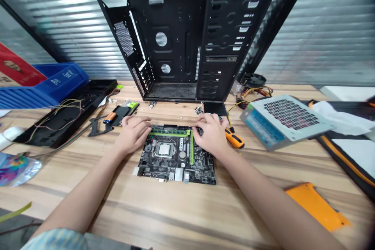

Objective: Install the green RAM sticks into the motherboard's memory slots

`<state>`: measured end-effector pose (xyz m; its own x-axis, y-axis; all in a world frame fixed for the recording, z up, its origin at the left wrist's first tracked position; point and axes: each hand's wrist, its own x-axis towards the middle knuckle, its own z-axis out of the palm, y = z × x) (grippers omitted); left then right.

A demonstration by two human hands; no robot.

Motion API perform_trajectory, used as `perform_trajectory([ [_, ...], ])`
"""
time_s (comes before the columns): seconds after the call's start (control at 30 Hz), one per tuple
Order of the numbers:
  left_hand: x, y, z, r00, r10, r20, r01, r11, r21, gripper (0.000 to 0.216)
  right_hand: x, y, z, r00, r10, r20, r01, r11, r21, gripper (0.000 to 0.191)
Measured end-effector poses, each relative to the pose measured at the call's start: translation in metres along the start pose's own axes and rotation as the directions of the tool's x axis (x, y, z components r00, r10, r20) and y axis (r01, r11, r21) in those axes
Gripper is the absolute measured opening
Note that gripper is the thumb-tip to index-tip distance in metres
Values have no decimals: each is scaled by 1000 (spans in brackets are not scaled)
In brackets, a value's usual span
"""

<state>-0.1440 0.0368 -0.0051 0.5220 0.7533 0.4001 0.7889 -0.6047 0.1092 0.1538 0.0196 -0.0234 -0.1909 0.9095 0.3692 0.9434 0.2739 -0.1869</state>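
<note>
A black motherboard (202, 170) lies on the table in front of me, its ports facing me. A metal-topped processor (164, 149) sits in its socket, and a round coin battery (182, 155) is to the right of it. Along the far edge a green memory stick (166, 131) lies in line with a slot. My left hand (135, 132) has its fingers curled on the board's far left corner, by the stick's left end. My right hand (211, 133) grips the far edge towards the right, past the stick's other end. Both sets of fingertips are partly hidden.
Behind the board stands an open black computer case (172, 15). To the right are an orange screwdriver (234, 139), a power supply (288, 119) and an orange case (318, 205). On the left are a blue bin (66, 80), a black panel (49, 125) and a battery (110, 117).
</note>
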Motion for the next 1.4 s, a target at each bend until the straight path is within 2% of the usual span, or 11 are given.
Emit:
perform_trajectory([
  [0.2,0,2,-1,1000,-7,10,7,1000,-29,23,0,2,5,998,-39,-54,42,998,55,30],
  [0.47,0,2,1,1000,-3,-11,2,999,-45,23,3,1,2,999,3,38,-4,1000,20,32],
  [0.63,-1,2,2,1000,-2,-13,1,999,-50,24,5,3,3,996,42,76,-47,997,57,32],
  [0.8,-2,2,2,1000,-15,25,17,997,-77,24,6,1,1,992,71,100,-76,996,47,30],
  [0.97,-7,8,1,999,-46,29,48,997,-59,21,2,-5,-3,996,81,41,-84,994,74,24],
  [1.17,-11,17,-4,996,-93,0,93,993,69,20,-1,-5,-2,993,110,-52,-104,989,104,21],
  [1.4,-12,22,-5,993,-113,-28,114,992,57,23,-1,-7,-4,997,80,-5,-79,992,100,25],
])
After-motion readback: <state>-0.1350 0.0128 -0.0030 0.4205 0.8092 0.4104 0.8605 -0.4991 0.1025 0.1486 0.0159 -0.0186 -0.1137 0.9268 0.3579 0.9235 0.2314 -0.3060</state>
